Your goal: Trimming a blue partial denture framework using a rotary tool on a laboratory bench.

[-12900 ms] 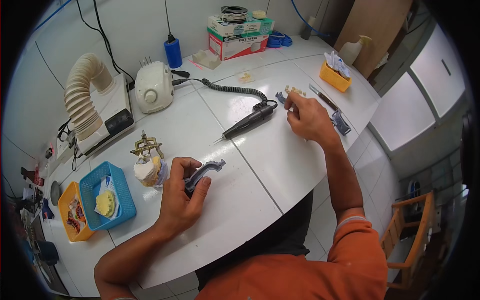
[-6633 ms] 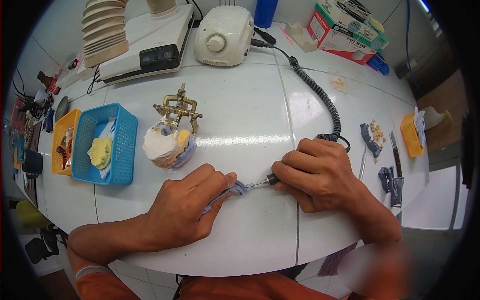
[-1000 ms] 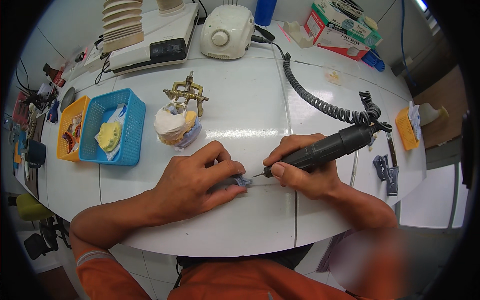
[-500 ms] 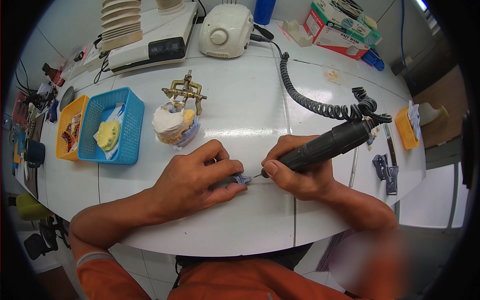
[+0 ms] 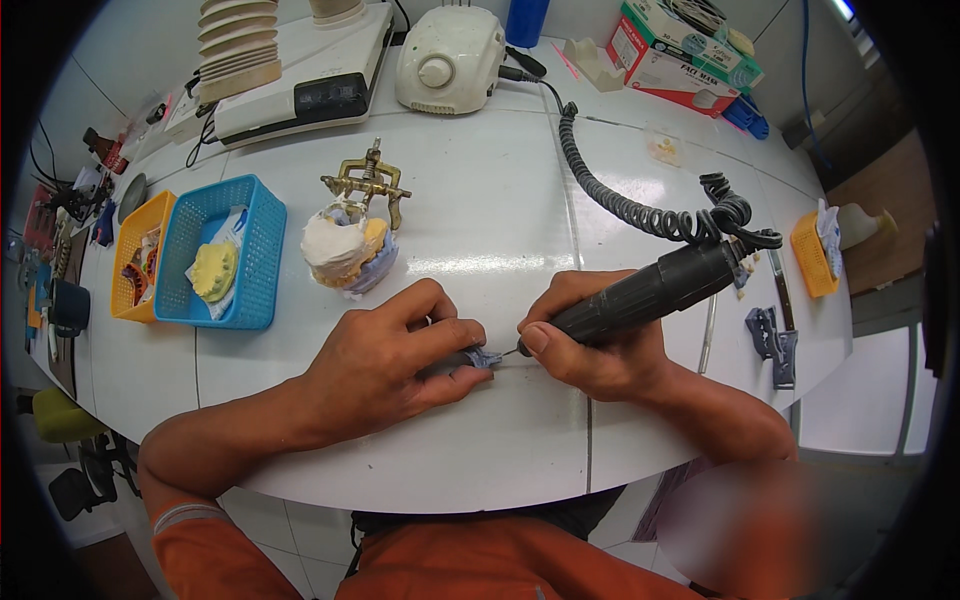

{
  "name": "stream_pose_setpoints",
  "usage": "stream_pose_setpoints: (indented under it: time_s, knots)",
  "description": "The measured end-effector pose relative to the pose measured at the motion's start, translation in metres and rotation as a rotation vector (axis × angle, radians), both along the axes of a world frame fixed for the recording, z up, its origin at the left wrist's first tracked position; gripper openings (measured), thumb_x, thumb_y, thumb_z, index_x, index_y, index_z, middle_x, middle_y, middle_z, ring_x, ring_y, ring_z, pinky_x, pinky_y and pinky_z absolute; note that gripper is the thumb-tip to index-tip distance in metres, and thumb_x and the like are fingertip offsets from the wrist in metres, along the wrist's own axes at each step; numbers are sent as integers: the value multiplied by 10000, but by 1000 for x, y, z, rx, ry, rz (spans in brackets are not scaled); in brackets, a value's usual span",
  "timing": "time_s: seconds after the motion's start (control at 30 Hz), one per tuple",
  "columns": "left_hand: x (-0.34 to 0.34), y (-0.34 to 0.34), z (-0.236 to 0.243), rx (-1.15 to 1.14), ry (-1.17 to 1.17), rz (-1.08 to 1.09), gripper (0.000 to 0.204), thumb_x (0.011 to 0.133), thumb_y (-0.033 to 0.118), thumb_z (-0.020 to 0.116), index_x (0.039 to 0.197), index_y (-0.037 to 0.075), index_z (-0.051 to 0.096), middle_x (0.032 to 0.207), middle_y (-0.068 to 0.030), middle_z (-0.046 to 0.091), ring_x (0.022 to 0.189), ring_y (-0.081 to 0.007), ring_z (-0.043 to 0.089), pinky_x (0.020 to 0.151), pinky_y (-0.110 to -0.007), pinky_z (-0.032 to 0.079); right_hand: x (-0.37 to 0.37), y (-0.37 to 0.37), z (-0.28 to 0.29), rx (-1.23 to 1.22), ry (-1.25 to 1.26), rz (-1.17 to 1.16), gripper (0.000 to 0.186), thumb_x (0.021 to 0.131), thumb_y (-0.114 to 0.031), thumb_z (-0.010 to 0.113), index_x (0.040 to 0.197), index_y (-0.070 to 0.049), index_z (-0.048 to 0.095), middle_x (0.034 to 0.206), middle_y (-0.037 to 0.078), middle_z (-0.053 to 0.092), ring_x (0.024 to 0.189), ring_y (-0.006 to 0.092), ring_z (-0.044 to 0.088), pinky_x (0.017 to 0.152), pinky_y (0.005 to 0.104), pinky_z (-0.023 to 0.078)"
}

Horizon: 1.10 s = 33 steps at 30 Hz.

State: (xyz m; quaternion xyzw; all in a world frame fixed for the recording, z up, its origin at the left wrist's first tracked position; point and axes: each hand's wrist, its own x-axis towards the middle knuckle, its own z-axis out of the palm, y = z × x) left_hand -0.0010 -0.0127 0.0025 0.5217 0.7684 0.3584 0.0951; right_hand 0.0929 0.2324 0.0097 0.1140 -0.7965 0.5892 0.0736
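Seeing a pale wall (image 5: 140,50) behind the white tiled table (image 5: 480,440), noticing glare (image 5: 490,265) on its top, and finding white floor tiles (image 5: 310,530) below.

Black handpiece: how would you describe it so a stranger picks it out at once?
On the white table, find the off-white control box at the far side and follow its coiled cord rightward. The cord leads to the black handpiece, a thick cylinder in the right hand. Unlike the slim knife nearby, it has a cord and a thin tip.

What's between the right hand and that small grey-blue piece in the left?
The head view shows the thin metal bit of the black cylindrical handpiece, pointing toward the piece; contact unclear.
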Motion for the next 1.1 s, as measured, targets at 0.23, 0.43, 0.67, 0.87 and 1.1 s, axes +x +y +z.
stream_pose_setpoints:
  time_s: [0.23, 0.43, 0.67, 0.87, 1.1]
  knots:
    - [0, 0, 0, 21, 41, -12, 311, 869, 259, 878, 1101, 86, 766, 962, -54, 603, 688, -172, 678, 593, -316, 581, 0, 0, -1, -16, 6, 8, 145, 926, -118, 793, 873, 3, 732, 691, 43, 689, 587, 80, 617, 532, 253, 465]
    - [0, 1, 0, 9, 12, -1, 334, 806, 185, 912, 1097, 83, 782, 985, -54, 616, 747, -154, 662, 597, -296, 564, -1, 0, 0, 2, 32, 27, 143, 923, -123, 791, 876, 1, 739, 710, 62, 707, 584, 93, 632, 531, 261, 481]
    - [-1, 0, 0, 22, 32, -10, 310, 870, 250, 875, 1099, 74, 764, 967, -61, 611, 689, -182, 684, 597, -321, 586, -3, 1, 0, 62, 80, 34, 113, 893, -106, 806, 880, -10, 750, 746, 88, 736, 604, 135, 684, 553, 280, 524]
    - [0, 0, 1, 12, 8, 0, 335, 808, 181, 914, 1099, 81, 780, 989, -60, 616, 744, -153, 659, 588, -293, 555, -4, 0, 4, 98, 90, 51, 102, 883, -97, 813, 881, -14, 752, 755, 88, 743, 613, 144, 700, 557, 281, 533]
    - [1, 0, 1, 15, 16, 0, 336, 800, 178, 916, 1092, 84, 778, 987, -60, 612, 739, -154, 648, 585, -295, 546, -4, -1, 5, 105, 98, 56, 104, 884, -100, 813, 883, -13, 756, 755, 86, 746, 614, 143, 701, 559, 281, 535]
